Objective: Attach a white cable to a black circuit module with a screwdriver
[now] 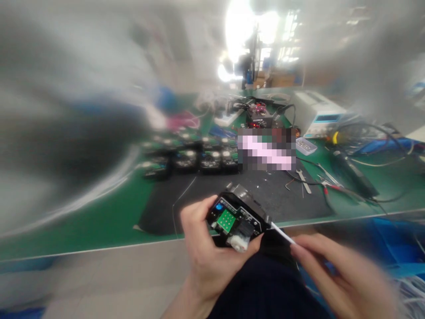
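In front of my body, my left hand (202,248) is wrapped round a black electronic device (262,228), tilted with its open side facing me. On its circuit board show a small green board (226,220) with a grid of solder points, a blue round part (219,207), a black block and a white blob of glue or wiring. My right hand (332,266) pinches a thin white stick (282,232), whose far end meets the right edge of the device. Whether that end enters the device I cannot tell.
Several similar black devices (210,159) stand in rows on the dark mat (215,190) over the green table (109,221). To the right lie a wrench (303,181), tweezers, pliers and cables. A bench instrument (318,113) and a small tray (305,146) stand farther back.
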